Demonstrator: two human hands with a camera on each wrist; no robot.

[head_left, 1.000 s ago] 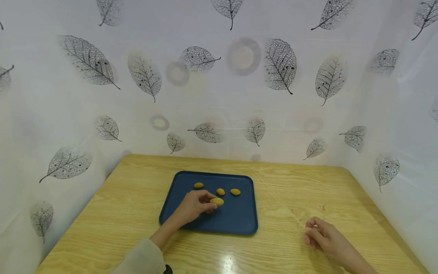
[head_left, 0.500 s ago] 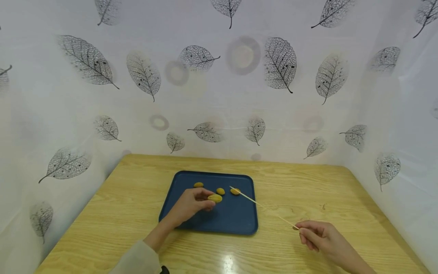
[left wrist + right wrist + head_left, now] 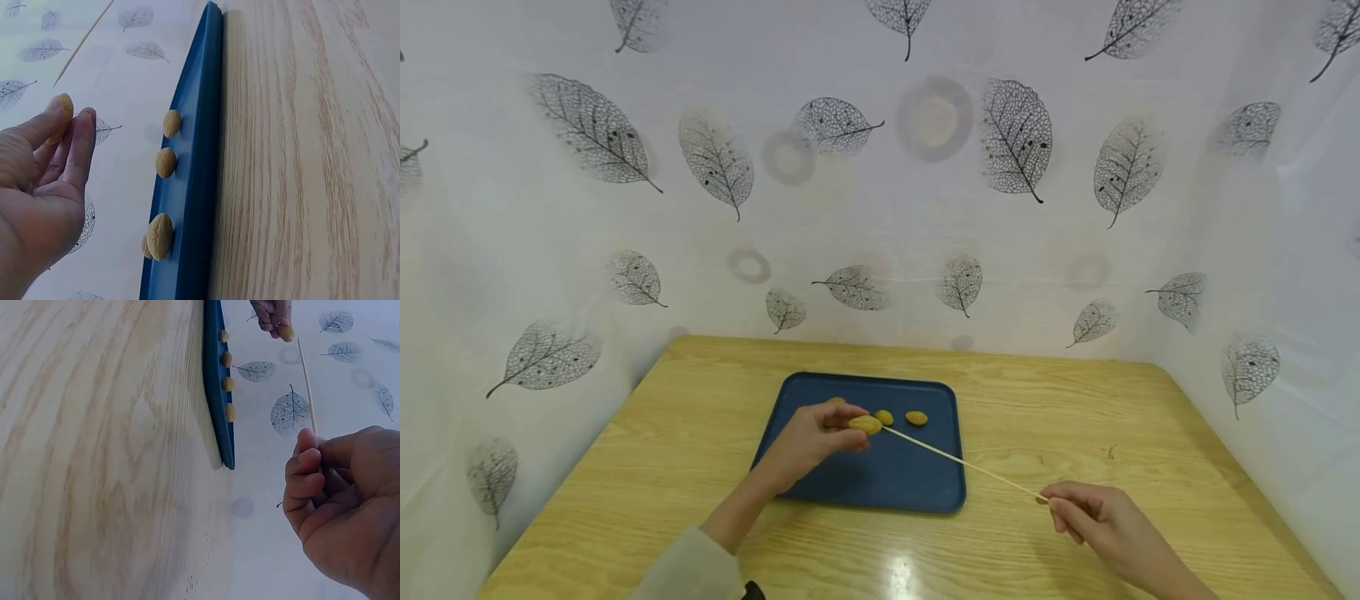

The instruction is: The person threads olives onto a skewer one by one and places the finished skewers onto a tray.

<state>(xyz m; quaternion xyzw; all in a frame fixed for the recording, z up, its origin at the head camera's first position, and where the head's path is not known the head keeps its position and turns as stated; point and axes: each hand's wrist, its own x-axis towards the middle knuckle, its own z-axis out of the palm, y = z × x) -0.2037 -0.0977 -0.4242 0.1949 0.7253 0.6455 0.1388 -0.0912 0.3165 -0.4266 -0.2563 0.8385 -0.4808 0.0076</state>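
My left hand (image 3: 808, 442), over the dark blue tray (image 3: 917, 492), pinches a yellow-brown oval piece (image 3: 865, 425) with a wrinkled surface, like a nut or small dried fruit, between thumb and fingers. A thin wooden skewer (image 3: 966, 464) is pinched near its end by my right hand (image 3: 1101, 525), right of the tray. It slants up to the left. In the head view its tip overlaps the end of the held piece (image 3: 64, 112); both wrist views show a small gap there. Several like pieces (image 3: 916, 418) lie along the tray's far side, one partly hidden by my left hand.
The tray sits on a light wood-grain table (image 3: 1060, 417). A white curtain (image 3: 880, 217) printed with grey leaves hangs behind the table and on both sides. A pale sleeve (image 3: 692, 567) covers my left forearm.
My left hand has drawn slightly back to the left with the oval piece. My right hand has moved a little left, and the skewer, hard to see at first, now points at the piece.
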